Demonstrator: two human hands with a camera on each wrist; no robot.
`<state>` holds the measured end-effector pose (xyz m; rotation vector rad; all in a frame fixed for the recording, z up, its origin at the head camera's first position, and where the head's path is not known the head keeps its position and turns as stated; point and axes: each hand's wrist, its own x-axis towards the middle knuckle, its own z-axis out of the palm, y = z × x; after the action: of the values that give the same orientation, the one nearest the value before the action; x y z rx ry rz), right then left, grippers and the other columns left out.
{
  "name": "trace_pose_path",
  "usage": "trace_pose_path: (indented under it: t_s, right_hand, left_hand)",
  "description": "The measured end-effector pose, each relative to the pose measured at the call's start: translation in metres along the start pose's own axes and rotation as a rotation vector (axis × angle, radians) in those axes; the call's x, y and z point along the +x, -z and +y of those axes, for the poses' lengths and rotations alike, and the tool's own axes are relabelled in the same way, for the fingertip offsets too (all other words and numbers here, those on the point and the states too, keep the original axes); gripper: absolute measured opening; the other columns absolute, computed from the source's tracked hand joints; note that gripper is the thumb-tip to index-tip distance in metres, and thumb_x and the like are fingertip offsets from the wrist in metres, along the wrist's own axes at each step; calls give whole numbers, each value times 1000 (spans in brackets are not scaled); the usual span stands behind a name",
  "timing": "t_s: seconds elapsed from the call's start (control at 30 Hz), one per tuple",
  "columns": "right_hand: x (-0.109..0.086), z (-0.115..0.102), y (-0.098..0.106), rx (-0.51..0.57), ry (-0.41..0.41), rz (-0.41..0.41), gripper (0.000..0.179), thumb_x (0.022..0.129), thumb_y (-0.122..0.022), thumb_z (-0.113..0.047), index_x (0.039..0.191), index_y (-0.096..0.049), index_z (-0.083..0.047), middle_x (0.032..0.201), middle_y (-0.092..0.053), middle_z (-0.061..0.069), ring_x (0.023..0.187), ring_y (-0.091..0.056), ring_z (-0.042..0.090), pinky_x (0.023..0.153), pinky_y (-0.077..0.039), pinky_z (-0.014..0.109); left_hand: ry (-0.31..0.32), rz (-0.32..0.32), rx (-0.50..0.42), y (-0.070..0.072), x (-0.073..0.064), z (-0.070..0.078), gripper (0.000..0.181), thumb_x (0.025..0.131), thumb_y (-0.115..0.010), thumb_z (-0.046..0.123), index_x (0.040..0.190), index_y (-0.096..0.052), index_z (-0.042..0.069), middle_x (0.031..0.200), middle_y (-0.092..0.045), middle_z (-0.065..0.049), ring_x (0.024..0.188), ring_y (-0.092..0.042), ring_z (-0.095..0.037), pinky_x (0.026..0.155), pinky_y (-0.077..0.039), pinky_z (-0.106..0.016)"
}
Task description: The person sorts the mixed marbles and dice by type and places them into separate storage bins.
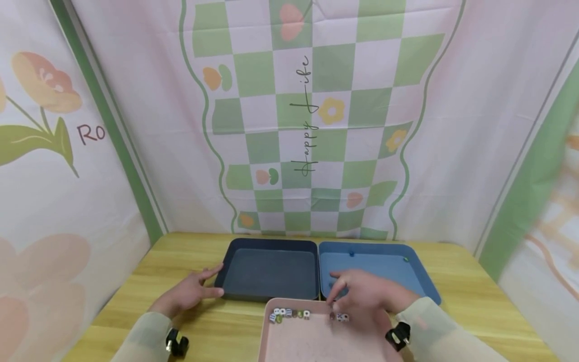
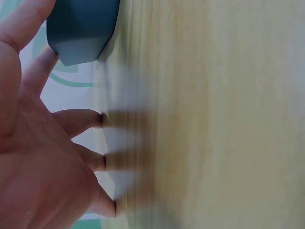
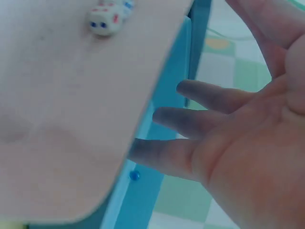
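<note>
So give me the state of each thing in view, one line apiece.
Dark tray: right way up, beside blue tray.
Blue tray: right way up, beads inside.
Pink tray: right way up, dice and beads inside, near end out of frame.
Dice: loose, near the far wall.
Beads: visible ones loose.
Left hand: touching dark tray.
Right hand: at pink tray's far side, grip unclear.
Curtain: hanging, slightly creased.

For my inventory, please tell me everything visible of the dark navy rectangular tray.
The dark navy, rectangular, plastic-looking tray has raised walls, rounded corners and a flat floor. It lies open side up on the yellowish wooden table, left of the blue plastic-looking tray and beyond the pink plastic-looking tray. The left hand touches its left end; contact with the neighbouring trays cannot be judged.
</note>
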<state>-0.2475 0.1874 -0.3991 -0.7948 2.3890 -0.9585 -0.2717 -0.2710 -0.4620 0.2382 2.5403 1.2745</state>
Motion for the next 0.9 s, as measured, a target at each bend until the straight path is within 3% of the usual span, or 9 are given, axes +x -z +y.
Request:
trace_pose_path:
  t_s: [0.17,0.3,0.43,0.67,0.9]
  right_hand:
    - [-12,3,16,64,-18,95,11,90,-75,-26,99,-79,-23,152,-39,25,140,-27,51,102,-37,62]
    - [-21,9,29,179,-56,167,22,93,-72,-28,109,-77,-15,155,-33,24,142,-22,49,99,-44,55]
    - [-27,17,40,266,-63,259,31,94,-71,-28,117,-74,-6,157,-29,26,141,-28,48,97,-48,50]
    - [-33,32,49,227,-146,446,40,91,-74,-36,121,-73,-10,153,-37,24,131,-45,44,95,-46,56]
    - [-35,41,54,267,-258,552,42,95,-68,-38,128,-68,-12,143,-51,20,126,-47,40,94,-43,60]
  left_hand:
    - [2,-4,-2,-1,0,0,82,85,-78,41,155,-39,22,158,-16,-30,145,-8,-48,111,-9,-66]
    - [-4,-7,3,-1,0,1,82,86,-77,41,155,-38,21,158,-16,-30,145,-8,-49,111,-9,-66]
    - [-9,4,11,0,-1,1,82,86,-77,41,155,-38,21,159,-16,-28,144,-9,-50,111,-9,-67]
    - [0,10,22,0,-5,4,82,86,-78,41,155,-38,21,158,-17,-28,144,-9,-50,110,-8,-67]
    - [-12,14,23,-1,-4,7,81,87,-77,38,155,-38,19,158,-18,-29,144,-10,-50,111,-8,-66]
